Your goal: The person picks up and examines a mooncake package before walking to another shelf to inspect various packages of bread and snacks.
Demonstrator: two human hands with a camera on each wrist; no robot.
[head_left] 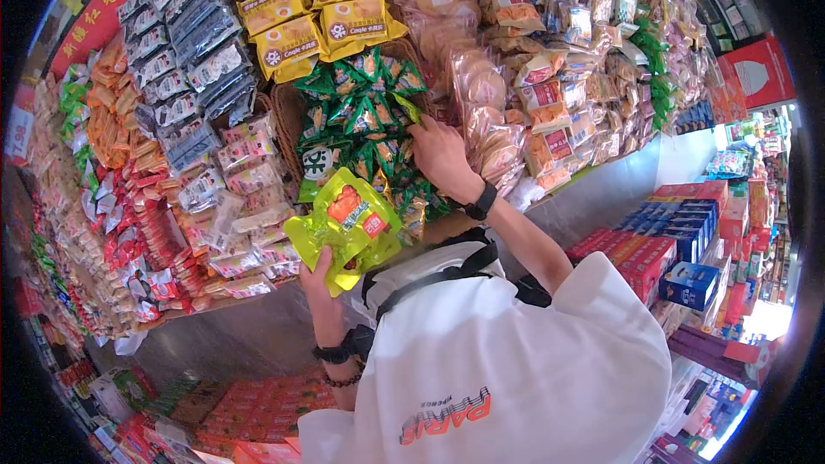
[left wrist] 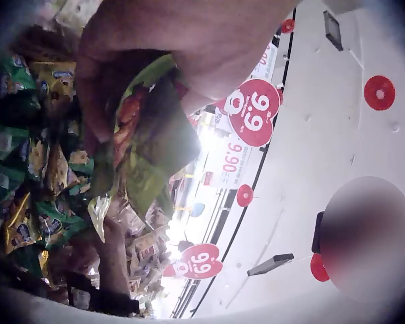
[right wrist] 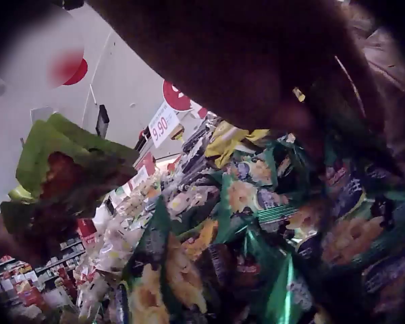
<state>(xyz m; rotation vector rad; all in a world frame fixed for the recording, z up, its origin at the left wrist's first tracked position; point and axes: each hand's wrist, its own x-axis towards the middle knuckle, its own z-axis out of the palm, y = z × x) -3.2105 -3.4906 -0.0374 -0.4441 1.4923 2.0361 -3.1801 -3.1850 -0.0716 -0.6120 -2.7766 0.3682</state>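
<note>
My left hand [head_left: 318,273] grips shiny yellow-green snack bags [head_left: 348,223] by their lower edge, thumb on the front. In the left wrist view, the fingers of this hand [left wrist: 182,40] curl round a bag [left wrist: 155,148]. Higher and to the right, my right hand [head_left: 443,155] reaches over a basket of green triangular packets [head_left: 365,116], its fingertips pinching a small bright green packet [head_left: 407,108]. That hand [right wrist: 256,61] is a dark shape above the green packets [right wrist: 354,239] in the right wrist view, its fingertips partly hidden.
Yellow packs [head_left: 288,43] lie above the green packets, dark-wrapped packs [head_left: 193,43] to the left, and clear-wrapped round pastries [head_left: 481,86] to the right. A metal counter front [head_left: 593,180] runs below. Stacked boxes [head_left: 640,262] stand at the lower right.
</note>
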